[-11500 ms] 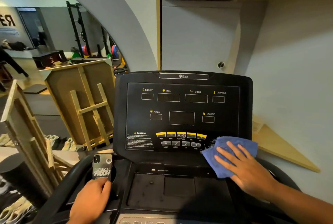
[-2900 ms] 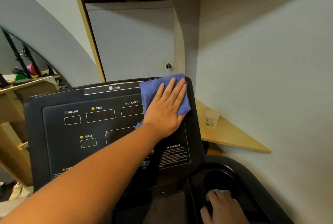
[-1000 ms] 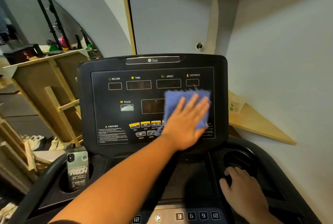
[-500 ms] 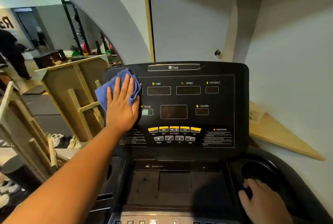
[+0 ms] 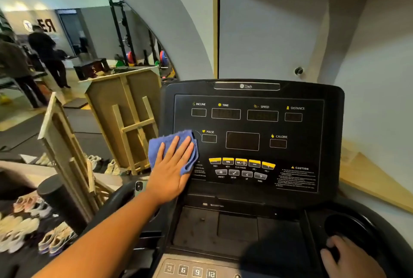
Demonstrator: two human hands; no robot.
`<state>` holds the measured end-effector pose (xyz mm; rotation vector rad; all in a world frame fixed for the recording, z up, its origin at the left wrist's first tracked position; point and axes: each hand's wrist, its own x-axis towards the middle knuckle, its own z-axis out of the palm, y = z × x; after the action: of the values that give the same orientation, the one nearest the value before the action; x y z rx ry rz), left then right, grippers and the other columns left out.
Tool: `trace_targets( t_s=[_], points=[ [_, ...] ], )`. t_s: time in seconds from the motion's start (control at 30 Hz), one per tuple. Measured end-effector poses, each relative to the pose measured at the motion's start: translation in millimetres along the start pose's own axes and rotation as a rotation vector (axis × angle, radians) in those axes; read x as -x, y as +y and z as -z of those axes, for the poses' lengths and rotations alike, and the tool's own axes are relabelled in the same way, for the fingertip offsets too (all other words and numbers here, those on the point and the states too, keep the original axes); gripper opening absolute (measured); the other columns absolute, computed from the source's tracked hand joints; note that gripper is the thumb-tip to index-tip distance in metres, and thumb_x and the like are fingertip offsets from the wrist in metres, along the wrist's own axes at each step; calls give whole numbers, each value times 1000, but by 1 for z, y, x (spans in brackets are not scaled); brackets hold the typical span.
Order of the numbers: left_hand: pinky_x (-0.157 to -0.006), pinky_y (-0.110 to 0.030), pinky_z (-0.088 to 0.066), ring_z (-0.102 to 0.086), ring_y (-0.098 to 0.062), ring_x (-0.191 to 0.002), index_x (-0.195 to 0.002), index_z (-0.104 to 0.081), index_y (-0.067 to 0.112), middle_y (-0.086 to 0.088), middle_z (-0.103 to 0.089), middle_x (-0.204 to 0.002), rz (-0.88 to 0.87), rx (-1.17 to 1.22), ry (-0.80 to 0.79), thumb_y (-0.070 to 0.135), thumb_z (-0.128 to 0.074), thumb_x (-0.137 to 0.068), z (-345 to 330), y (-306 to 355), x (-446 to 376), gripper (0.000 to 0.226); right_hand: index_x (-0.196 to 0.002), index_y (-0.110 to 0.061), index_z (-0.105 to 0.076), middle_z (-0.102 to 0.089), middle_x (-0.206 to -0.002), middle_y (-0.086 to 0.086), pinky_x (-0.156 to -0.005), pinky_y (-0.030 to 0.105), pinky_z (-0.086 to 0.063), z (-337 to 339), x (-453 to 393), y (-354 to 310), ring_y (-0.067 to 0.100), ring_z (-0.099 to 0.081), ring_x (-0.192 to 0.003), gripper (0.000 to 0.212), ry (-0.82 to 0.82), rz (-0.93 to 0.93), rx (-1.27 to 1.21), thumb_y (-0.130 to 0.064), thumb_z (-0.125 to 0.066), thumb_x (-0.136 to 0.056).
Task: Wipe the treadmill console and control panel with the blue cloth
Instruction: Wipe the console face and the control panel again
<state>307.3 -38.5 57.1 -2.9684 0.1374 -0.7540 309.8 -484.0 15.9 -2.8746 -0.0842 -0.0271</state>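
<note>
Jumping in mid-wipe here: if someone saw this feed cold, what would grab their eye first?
First the blue cloth, pressed flat by the left hand against the left edge of the black treadmill console, beside the PULSE readout. Next, the row of yellow buttons low on the panel. The right hand rests at the cup holder, lower right.

Left hand (image 5: 172, 172) presses blue cloth (image 5: 172, 150) flat on console (image 5: 252, 139).
</note>
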Motion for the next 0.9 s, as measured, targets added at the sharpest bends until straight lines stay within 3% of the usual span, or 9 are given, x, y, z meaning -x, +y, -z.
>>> trace_targets(
  t_s=[0.1, 0.23, 0.43, 0.6, 0.77, 0.9],
  points=[
    [-124, -55, -5, 6, -22, -156, -161, -8, 22, 0, -2, -169, 99, 51, 89, 44, -26, -101, 35, -24, -68, 67, -97, -41, -51, -56, -118, -15, -90, 24, -46, -3, -2, 2, 4, -57, -106, 14, -19, -6, 2, -54, -47, -92],
    [-126, -52, 2, 10, -22, -156, -161, -3, 19, -1, 3, -169, 174, 93, 137, 46, -25, -103, 68, -35, -133, 68, -96, -43, -49, -54, -114, -19, -91, 23, -46, -5, -5, 1, 1, -55, -104, 12, -11, -29, 24, -54, -47, -93],
    [-124, -57, -6, 4, -24, -156, -161, -10, 16, -2, -5, -169, -29, 34, 53, 46, -23, -103, 28, -30, -50, 66, -98, -42, -51, -61, -128, -12, -101, 27, -44, -8, -4, 3, 8, -57, -116, 12, -3, -20, 37, -49, -55, -90],
    [-123, -56, -3, 3, -30, -156, -161, 0, 21, -2, -3, -169, -151, -17, -115, 49, -25, -102, -5, -28, 33, 70, -93, -40, -57, -64, -119, -11, -90, 29, -48, -4, 2, -1, 12, -61, -109, 8, 1, -50, 6, -46, -55, -90],
    [-124, -47, 8, 9, -25, -156, -161, 1, 23, 2, 1, -169, -330, -97, -234, 54, -21, -104, -10, -6, 40, 68, -97, -42, -54, -61, -124, -13, -91, 27, -48, -1, 5, -1, 12, -59, -116, 9, -24, -78, -1, -48, -49, -93],
    [-123, -42, 15, 13, -18, -155, -160, 5, 27, 7, 4, -168, -373, -68, -277, 55, -20, -105, -6, 1, 32, 67, -95, -39, -54, -62, -120, -11, -85, 28, -45, -1, 6, 0, 14, -60, -110, 6, -57, -63, 26, -44, -50, -94]
  ],
)
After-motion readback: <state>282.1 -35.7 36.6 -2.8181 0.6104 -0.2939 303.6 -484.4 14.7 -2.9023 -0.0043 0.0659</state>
